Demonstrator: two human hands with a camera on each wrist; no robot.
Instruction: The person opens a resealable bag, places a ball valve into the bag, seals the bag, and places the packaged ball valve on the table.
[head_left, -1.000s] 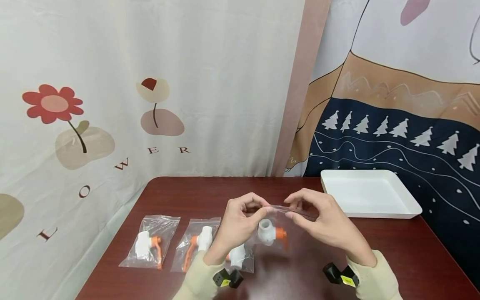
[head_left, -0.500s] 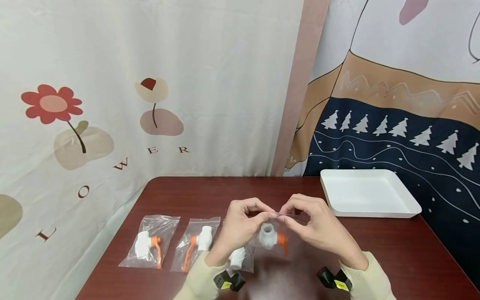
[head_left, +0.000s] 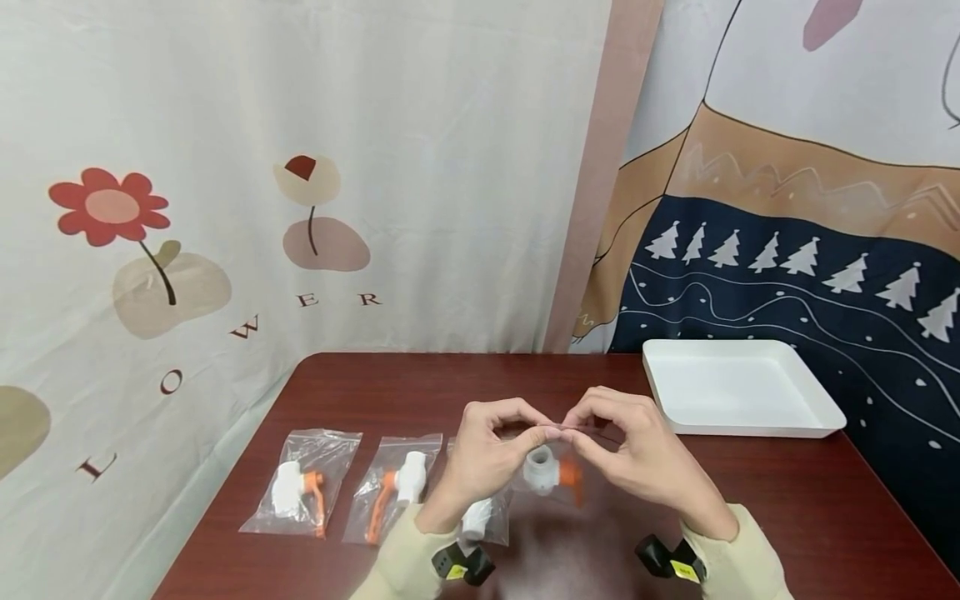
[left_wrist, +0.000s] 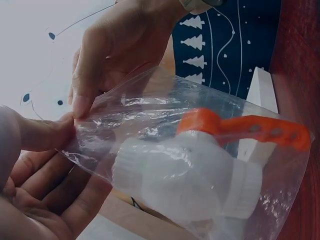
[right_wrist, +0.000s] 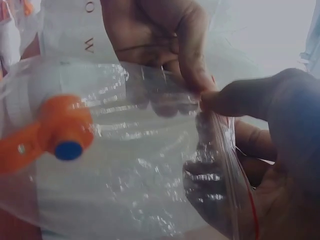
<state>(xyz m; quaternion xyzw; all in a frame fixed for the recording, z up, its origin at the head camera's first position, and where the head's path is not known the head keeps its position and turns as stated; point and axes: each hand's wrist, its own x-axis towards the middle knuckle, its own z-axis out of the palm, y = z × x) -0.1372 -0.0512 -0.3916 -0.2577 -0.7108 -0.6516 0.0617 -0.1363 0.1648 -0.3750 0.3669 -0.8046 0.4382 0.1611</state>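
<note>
A clear zip bag [left_wrist: 150,112] hangs between my two hands, with a white plastic ball valve [left_wrist: 175,175] inside. The valve's orange lever handle [left_wrist: 270,131] points toward the bag's lower end. My left hand [head_left: 483,446] pinches the bag's top edge between thumb and index finger. Right beside that grip, my right hand [head_left: 637,437] pinches the same edge, the two thumbs meeting in the head view. A red line [right_wrist: 250,200] runs along the zip strip by my right hand. Whether the zip is sealed there I cannot tell.
On the dark red table [head_left: 750,500], two bagged valves [head_left: 287,490] [head_left: 410,477] lie at the left. A third bagged valve [head_left: 476,518] is partly hidden behind my left hand. A white tray [head_left: 742,387] stands at the back right.
My right hand has moved left along the bag's top edge until its fingertips meet those of my left hand. The hanging valve has shifted slightly. In the last half second little differs.
</note>
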